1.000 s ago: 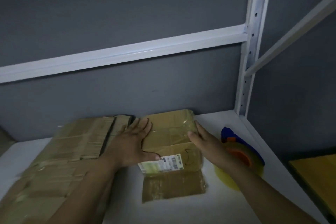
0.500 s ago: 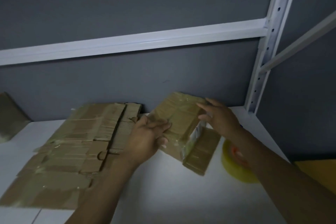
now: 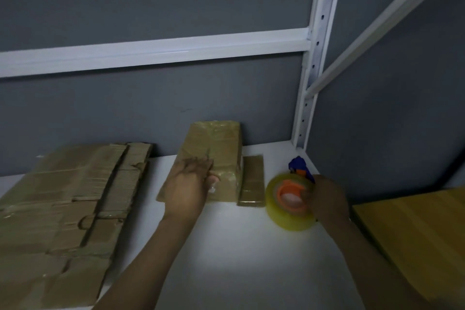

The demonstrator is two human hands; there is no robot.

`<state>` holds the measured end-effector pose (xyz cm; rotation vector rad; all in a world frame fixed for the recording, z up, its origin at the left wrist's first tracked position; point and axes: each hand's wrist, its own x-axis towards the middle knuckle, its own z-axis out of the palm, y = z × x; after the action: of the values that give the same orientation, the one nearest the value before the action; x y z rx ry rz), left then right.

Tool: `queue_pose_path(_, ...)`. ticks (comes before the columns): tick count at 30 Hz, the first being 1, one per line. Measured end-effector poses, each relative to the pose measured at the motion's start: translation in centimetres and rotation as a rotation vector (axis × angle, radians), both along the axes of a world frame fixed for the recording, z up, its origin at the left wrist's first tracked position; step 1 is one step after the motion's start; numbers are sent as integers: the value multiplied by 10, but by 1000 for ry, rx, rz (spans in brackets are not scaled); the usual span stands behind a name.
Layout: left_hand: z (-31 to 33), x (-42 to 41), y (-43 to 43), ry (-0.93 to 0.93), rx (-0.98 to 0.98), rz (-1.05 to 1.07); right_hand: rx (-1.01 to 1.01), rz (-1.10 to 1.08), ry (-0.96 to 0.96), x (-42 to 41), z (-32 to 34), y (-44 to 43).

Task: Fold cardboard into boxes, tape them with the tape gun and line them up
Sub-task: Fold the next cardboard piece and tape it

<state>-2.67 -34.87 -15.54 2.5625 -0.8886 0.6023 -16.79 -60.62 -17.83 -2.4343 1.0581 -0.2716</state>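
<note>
Tape gun position governs the coming move: it sits to the right of the box, near but not touching it, with a loose flap lying flat between the two. The person's right hand is wrapped round the tape gun from the side away from the box, fingers reaching over the orange hub of the clear roll. The blue handle projects past that hand toward the wall behind the box. Whether the tool is lifted or resting on the white shelf board under the box cannot be told

The left hand lies palm-down on the top face of the box at its near left corner, thumb out to the right. Its fingers appear extended rather than curled, though blur hides detail. It pins the box and grips nothing

The long axis of the box runs from its near end away to the wall; whether the far end touches the wall cannot be told. The flap lies parallel to that axis along the right side of the box, not yet folded up. From the right hand the box lies to the left and slightly farther back, so the right hand is the nearer one for taping. A strip would probably run along the long axis while the left hand steadies, with the flap closed first

Flattened cardboard lies stacked to the left of the box, apart from it
</note>
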Motion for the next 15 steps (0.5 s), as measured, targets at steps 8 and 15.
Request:
queue_pose_path(8, 46, -82, -50, 404, -434, -243, 212, 97, -662, -24, 63, 35)
queue_pose_path(15, 60, -91, -48, 920, -846, -447, 595, 514, -749, -13, 88, 21)
